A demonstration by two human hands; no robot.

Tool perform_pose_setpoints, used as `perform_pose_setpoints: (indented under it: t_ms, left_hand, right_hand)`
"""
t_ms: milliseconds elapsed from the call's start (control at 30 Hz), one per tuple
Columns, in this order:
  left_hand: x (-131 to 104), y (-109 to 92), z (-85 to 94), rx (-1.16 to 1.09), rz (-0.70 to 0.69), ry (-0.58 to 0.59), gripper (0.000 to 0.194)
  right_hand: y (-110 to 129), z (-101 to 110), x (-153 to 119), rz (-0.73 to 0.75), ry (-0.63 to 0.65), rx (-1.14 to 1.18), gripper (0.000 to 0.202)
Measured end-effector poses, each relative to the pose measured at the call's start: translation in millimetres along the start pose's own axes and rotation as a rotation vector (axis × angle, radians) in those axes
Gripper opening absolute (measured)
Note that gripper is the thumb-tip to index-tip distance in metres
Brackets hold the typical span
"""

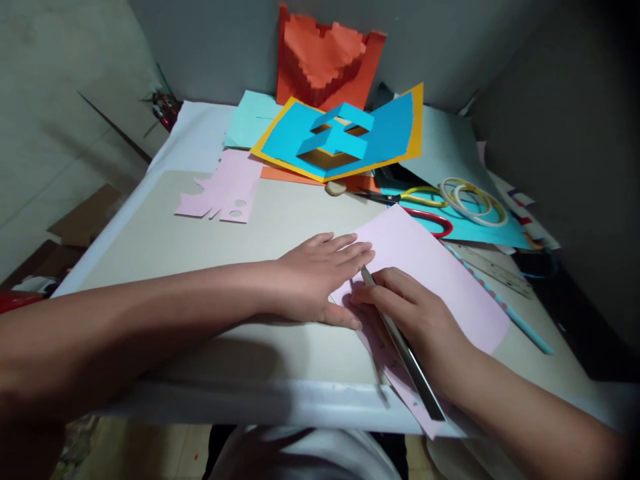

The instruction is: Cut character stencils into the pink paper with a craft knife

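My left hand (320,277) lies flat with its fingers spread, pressing on the left edge of a pink paper sheet (430,273). In my right hand (410,313) is a slim metal craft knife (407,357), gripped like a pen. The knife's front end points up and left, close to my left fingertips; its blade is too small to make out. The pink sheet lies slantwise, and its lower corner reaches past the table's front edge. Small marks show along its lower left strip, and my right hand covers part of it.
Behind stand a blue-and-yellow pop-up card (385,133) and a red heart card (325,53). Scissors (425,197), tape rolls (475,202), a ruler (493,270) and a blue dotted strip (525,330) lie right. A cut pink piece (227,187) lies left.
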State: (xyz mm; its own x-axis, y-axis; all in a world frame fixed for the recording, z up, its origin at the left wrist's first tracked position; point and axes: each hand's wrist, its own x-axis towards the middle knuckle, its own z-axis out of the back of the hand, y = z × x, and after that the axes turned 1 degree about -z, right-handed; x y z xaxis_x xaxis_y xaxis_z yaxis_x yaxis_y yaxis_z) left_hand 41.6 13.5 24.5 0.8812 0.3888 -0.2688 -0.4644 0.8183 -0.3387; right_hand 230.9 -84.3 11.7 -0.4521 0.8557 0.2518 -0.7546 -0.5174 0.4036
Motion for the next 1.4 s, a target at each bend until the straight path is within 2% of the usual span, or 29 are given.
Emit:
perform_pose_setpoints:
  t_ms: [300, 467, 533, 600, 667, 767, 867, 933, 1000, 1033, 1133, 1200, 1267, 1400]
  left_hand:
    - [-1.3, -2.1, 1.2, -0.012, 0.011, -0.014, 0.104]
    - [-1.0, -2.0, 0.4, -0.024, 0.006, -0.017, 0.103]
    - [-1.2, -1.7, 0.2, -0.032, 0.005, -0.016, 0.103]
    - [-1.5, -1.5, 0.1, -0.041, 0.007, -0.019, 0.105]
    - [-1.6, -1.0, 0.0, -0.048, 0.006, -0.022, 0.103]
    - [-1.7, 0.1, -0.5, -0.057, -0.001, -0.016, 0.1]
    - [-1.8, 1.5, -1.6, -0.064, -0.003, -0.01, 0.1]
    - [-1.7, 2.1, -2.8, -0.067, -0.004, -0.008, 0.099]
    - [-1.5, 2.3, -4.0, -0.068, -0.003, -0.012, 0.099]
    - [-1.3, 2.1, -4.5, -0.068, -0.001, -0.015, 0.099]
    - [-1.6, 1.1, -5.5, -0.087, -0.003, -0.034, 0.101]
    - [-2.7, 0.4, -5.8, -0.115, -0.005, -0.052, 0.101]
    - [-4.1, -0.3, -6.6, -0.145, -0.003, -0.068, 0.101]
    - [-5.9, -0.7, -10.3, -0.15, 0.009, -0.117, 0.1]
  right_hand:
    - [0.9, 1.6, 3.2, -0.013, 0.036, 0.054, 0.013]
    - [-2.7, 3.9, 2.4, -0.059, -0.062, 0.175, 0.013]
    - [-4.9, 9.1, 4.2, -0.083, -0.116, 0.246, 0.012]
    - [-5.9, 17.1, 6.6, -0.089, -0.115, 0.335, 0.013]
    - [-5.3, 25.9, 7.9, -0.063, -0.04, 0.436, 0.013]
    - [-3.5, 34.7, 5.5, -0.008, 0.164, 0.644, 0.018]
    - [-3.7, 37.0, -0.3, -0.03, 0.368, 0.807, 0.032]
    - [-5.1, 36.9, -3.7, -0.091, 0.426, 0.852, 0.048]
    - [-5.9, 36.5, -5.4, -0.162, 0.388, 0.872, 0.057]
    - [-5.6, 36.2, -5.3, -0.221, 0.333, 0.85, 0.053]
    - [-0.6, 35.5, -1.5, -0.452, 0.144, 0.69, 0.025]
    - [4.6, 35.5, 3.4, -0.558, 0.08, 0.617, 0.013]
    - [8.6, 36.1, 7.9, -0.565, 0.071, 0.623, 0.007]
    - [7.2, 35.9, 9.7, -0.538, 0.128, 0.644, 0.009]
